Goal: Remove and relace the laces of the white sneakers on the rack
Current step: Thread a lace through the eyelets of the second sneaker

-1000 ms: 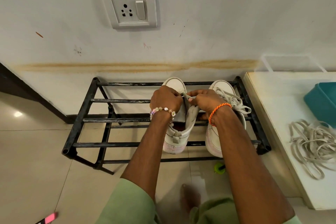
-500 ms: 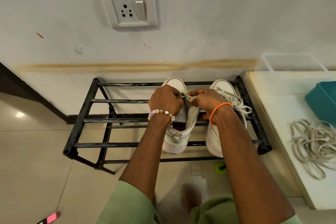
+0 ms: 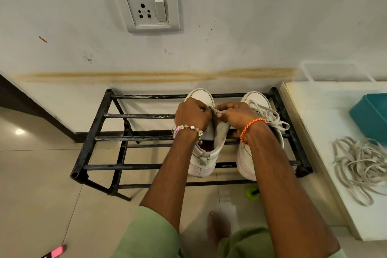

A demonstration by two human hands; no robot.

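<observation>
Looking down at our own arms, we've got both hands bunched together over the left sneaker [image 3: 202, 153], which sits on the top bars of the black metal rack [image 3: 88, 138] against the wall. Our left hand [image 3: 191, 116] is curled over the front of that shoe with the fingertips pinching a bit of grey-white lace [image 3: 216, 111], and our right hand [image 3: 237, 118] is right up against it, also pinching that same short stretch of lace, so the two hands are basically touching. Beaded bracelet [image 3: 189, 129] on the left wrist, orange thread band [image 3: 251, 130] on the right.

That shoe's tongue is flopped open and we can see down inside it; how many eyelets are threaded we honestly can't tell, our hands cover them. The right sneaker [image 3: 257, 132] stands just beside it on the same rack, laced, with loose loops hanging off its outer side.

Off to the right there's a white table [image 3: 318, 132] with a messy pile of spare laces [image 3: 362, 165] on it and a teal tub [image 3: 370, 115] behind that. Wall socket [image 3: 147, 7] above the rack, small green thing [image 3: 252, 193] on the floor tiles under it, our bare foot [image 3: 217, 228] down below.
</observation>
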